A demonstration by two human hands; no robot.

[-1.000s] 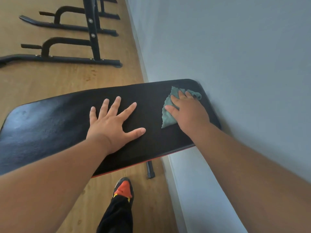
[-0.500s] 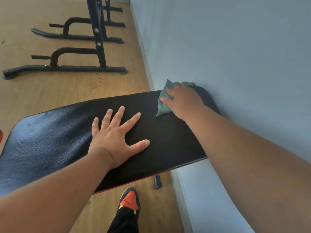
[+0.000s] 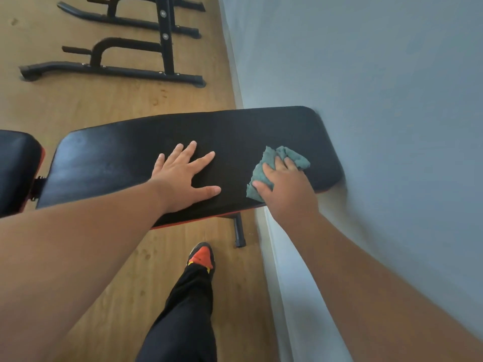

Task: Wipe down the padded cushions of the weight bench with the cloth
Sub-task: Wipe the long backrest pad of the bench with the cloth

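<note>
Head view: long cushion (image 3: 117,158) runs left-right; right hand (image 3: 285,189) presses cloth (image 3: 264,165), left hand (image 3: 183,176) spread flat.

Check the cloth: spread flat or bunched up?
Bunched. The cloth shows crumpled folds beyond the right hand, which presses it onto the bench pad.
</note>
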